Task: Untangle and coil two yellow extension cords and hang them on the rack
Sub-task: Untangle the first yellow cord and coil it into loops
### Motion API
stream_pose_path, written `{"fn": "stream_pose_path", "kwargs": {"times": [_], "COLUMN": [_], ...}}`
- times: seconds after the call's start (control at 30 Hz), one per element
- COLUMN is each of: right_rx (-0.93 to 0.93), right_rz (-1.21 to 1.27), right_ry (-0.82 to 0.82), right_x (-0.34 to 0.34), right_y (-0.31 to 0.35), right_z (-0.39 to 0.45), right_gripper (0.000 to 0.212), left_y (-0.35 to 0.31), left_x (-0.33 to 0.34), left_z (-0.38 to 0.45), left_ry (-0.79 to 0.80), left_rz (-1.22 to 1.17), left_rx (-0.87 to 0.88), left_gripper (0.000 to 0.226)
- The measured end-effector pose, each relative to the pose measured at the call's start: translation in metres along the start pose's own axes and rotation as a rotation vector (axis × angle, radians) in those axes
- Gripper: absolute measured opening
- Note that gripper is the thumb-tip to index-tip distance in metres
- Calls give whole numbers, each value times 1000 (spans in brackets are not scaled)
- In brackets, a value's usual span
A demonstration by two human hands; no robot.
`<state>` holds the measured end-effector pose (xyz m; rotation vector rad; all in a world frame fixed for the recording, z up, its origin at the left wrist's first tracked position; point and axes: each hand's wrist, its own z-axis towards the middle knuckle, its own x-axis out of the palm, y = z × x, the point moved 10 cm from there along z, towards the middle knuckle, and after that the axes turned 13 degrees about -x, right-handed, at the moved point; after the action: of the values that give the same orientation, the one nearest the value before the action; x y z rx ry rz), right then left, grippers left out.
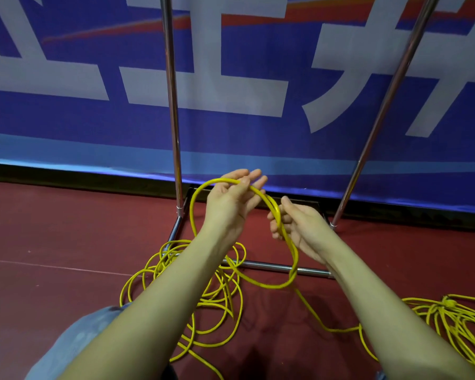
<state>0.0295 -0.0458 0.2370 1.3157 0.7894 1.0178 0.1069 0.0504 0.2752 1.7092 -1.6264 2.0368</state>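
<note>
A loop of yellow extension cord (269, 285) hangs between my two hands above the red floor. My left hand (231, 198) is palm up with its fingers nearly straight, and the cord lies across them under the thumb. My right hand (294, 223) grips the same loop lower down, fingers curled round it. From there the cord drops to a loose tangled pile (203, 292) under my left forearm. A second yellow cord (455, 319) lies bunched on the floor at the right edge. The metal rack (173, 105) stands just behind my hands.
The rack's chrome base bar (280, 267) runs along the floor below the hanging loop, and its right upright (390, 100) leans away. A blue banner wall (244, 138) closes the back. My knee in blue cloth (74, 341) shows at the lower left.
</note>
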Motion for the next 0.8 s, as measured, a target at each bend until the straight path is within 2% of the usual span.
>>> {"fn": "stream_pose_path", "kwargs": {"times": [0.1,0.23,0.33,0.43,0.53,0.67,0.8], "right_rx": [-3,86,92,145,158,100,17], "right_rz": [-122,-332,-424,-247,-51,230,473], "right_ry": [2,115,121,62,-103,-323,-380], "right_x": [-15,-32,-46,-48,-59,-69,-58], "right_y": [-11,-40,-53,-58,-53,-33,-2], "right_z": [-3,-16,-22,-25,-23,-14,-2], "right_gripper": [34,11,2,9,13,19,20], "left_y": [-14,-30,-34,-33,-32,-18,6], "left_x": [-9,-23,-31,-39,-45,-42,-37], "left_z": [2,4,5,7,8,9,8], "left_ry": [-30,-97,-133,-163,-183,-141,-114], "left_rz": [-87,-163,-190,-184,-94,26,179], "left_rx": [44,80,77,69,63,25,-48], "left_gripper": [12,14,14,13,14,14,17]}}
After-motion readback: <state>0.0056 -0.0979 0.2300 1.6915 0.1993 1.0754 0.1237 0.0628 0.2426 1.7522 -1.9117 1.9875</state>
